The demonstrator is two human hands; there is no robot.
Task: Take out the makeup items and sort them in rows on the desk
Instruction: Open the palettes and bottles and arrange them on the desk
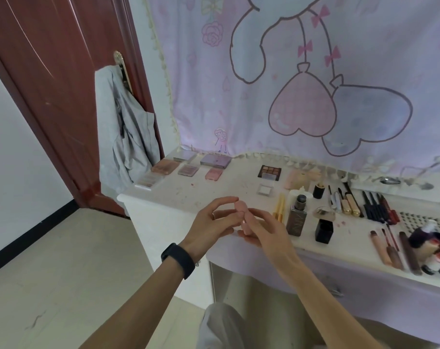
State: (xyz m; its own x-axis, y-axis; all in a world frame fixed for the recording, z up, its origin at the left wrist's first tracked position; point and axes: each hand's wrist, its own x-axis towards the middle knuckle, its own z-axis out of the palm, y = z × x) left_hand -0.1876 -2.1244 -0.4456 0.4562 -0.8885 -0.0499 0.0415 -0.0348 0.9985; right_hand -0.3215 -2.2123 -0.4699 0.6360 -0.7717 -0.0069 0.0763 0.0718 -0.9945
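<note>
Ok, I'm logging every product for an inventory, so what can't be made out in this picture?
Head view:
1. Pink item: mostly covered by the left hand and right hand; kind unclear.
2. Jars at far right: blurred, cut by the frame edge.
3. Tall bottle: label too small to read.
4. Pale pink items at the back: blurred.

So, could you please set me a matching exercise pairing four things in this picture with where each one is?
Things:
1. pink tube
2. black square bottle
3. brown eyeshadow palette
4. grey garment

Places:
A. hanging on the door handle
B. near the front edge of the desk
C. held by the left hand and right hand
D. at the back, near the curtain

Pairs: 1-C, 2-B, 3-D, 4-A.
</note>
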